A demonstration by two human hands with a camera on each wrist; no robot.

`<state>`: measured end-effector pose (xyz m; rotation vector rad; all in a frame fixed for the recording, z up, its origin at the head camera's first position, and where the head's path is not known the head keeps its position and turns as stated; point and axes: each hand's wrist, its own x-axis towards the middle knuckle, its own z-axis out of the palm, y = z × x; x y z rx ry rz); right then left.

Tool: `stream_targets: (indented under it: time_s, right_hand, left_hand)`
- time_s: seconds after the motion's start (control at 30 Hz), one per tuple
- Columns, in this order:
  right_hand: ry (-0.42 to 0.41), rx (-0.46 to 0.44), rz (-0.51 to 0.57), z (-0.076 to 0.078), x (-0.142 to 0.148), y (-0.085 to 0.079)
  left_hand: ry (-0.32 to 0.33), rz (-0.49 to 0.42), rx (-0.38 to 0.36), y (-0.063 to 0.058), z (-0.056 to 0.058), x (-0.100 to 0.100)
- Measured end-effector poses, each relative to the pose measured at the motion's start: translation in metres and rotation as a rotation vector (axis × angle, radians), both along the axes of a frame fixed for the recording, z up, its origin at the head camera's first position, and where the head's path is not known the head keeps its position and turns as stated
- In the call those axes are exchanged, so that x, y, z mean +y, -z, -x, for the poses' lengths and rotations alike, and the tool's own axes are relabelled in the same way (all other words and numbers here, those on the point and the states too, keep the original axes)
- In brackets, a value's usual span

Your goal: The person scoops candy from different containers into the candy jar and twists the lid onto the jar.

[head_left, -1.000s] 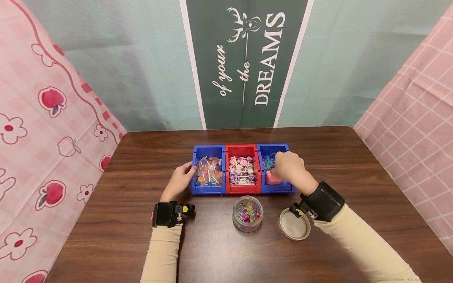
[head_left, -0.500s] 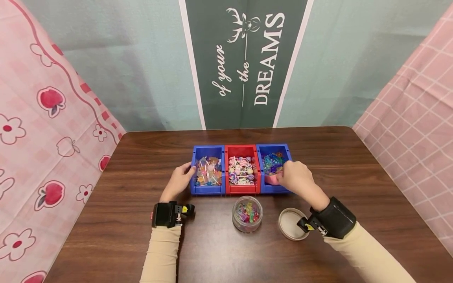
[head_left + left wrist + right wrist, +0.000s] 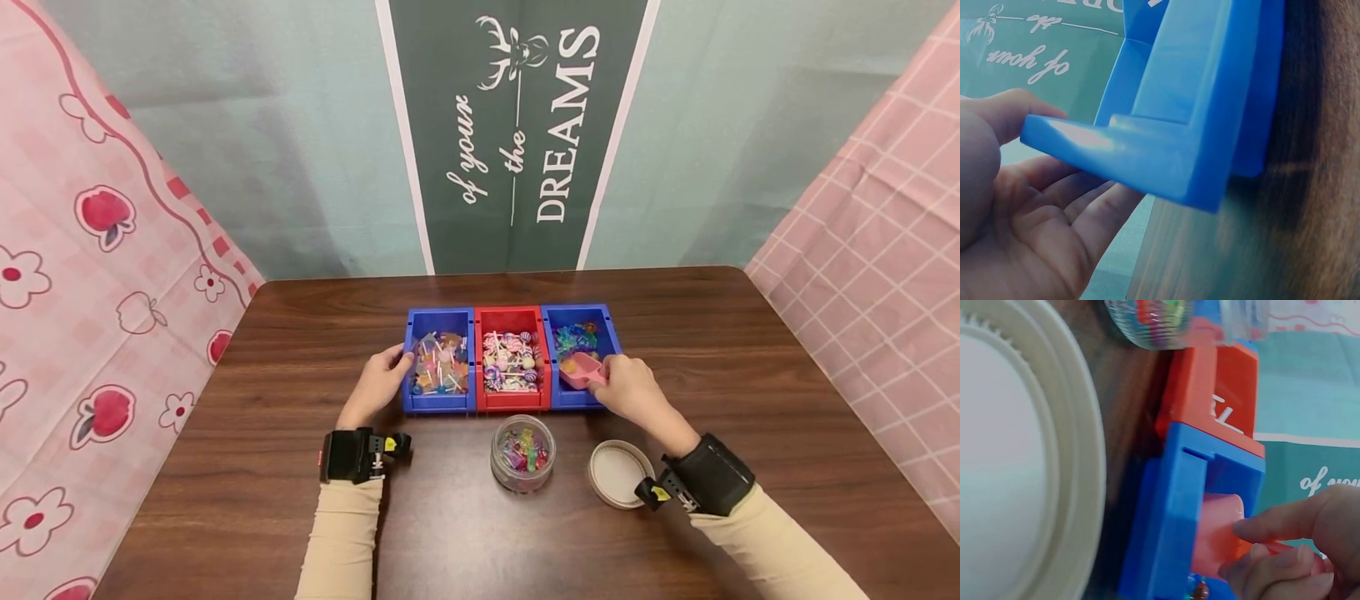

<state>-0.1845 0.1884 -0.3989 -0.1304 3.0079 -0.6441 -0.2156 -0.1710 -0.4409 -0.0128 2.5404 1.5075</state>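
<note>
My right hand pinches the handle of a small pink scoop over the right blue bin. Something yellowish lies in the scoop's bowl. Behind it, blue and clear charms fill part of that bin. In the right wrist view the scoop sits just inside the bin's front wall, with my thumb and fingers on its handle. My left hand holds the outer side of the left blue bin. In the left wrist view, the wall of this bin lies between thumb and fingers.
Between the blue bins is a red bin of lollipop-shaped pieces. Translucent charms with sticks lie in the left bin. In front stand an uncapped clear jar of colourful pieces and a round lid on the brown table.
My right hand has drawn toward me and to the right, and the scoop has come up from among the charms, its bowl now showing. My left hand stays at its bin.
</note>
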Motion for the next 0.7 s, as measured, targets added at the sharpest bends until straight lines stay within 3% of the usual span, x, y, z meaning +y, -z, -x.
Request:
stream_targets:
  time_s: [0.4,0.7]
  right_hand:
    - [0.056,0.023,0.031,0.008,-0.010,0.020]
    - [0.015,0.052,0.073,0.008,-0.005,0.022]
  left_hand:
    - [0.016,0.020,0.007,-0.001,0.000,-0.001]
    - [0.007,0.019,-0.003,0.000,0.000,-0.001]
